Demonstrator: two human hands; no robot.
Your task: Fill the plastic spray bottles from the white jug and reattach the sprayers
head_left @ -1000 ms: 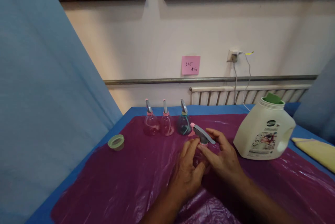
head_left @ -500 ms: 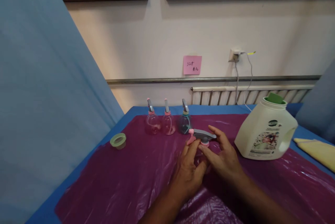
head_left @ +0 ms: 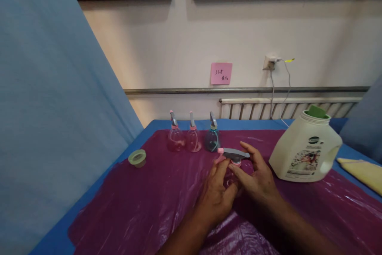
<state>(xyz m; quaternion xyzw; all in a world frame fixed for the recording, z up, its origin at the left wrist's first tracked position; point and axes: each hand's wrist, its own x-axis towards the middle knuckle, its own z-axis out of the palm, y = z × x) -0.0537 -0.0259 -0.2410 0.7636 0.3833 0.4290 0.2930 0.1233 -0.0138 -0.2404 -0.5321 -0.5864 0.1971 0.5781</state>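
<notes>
A clear pink spray bottle (head_left: 233,154) with a grey and pink trigger head stands between my hands, its nozzle pointing left. My left hand (head_left: 219,187) is wrapped round the bottle's body from the left. At the collar under the spray head, my right hand (head_left: 258,171) grips with the thumb and fingers, one finger raised behind the head. Both hands hide most of the bottle's lower body. Behind them stand two pink spray bottles (head_left: 176,139) and a teal spray bottle (head_left: 212,140) in a row, all upright.
To the right stands a large white jug (head_left: 306,147) with something green in its mouth, beside a yellow cloth (head_left: 362,173). A small green lidded tub (head_left: 137,158) sits at left. Purple plastic sheeting (head_left: 143,207) covers the blue table. A light blue curtain (head_left: 59,108) hangs at left.
The whole view has shifted slightly, so everything sits a little further right. Both hands stay on the spray bottle, with the grip nearly the same.
</notes>
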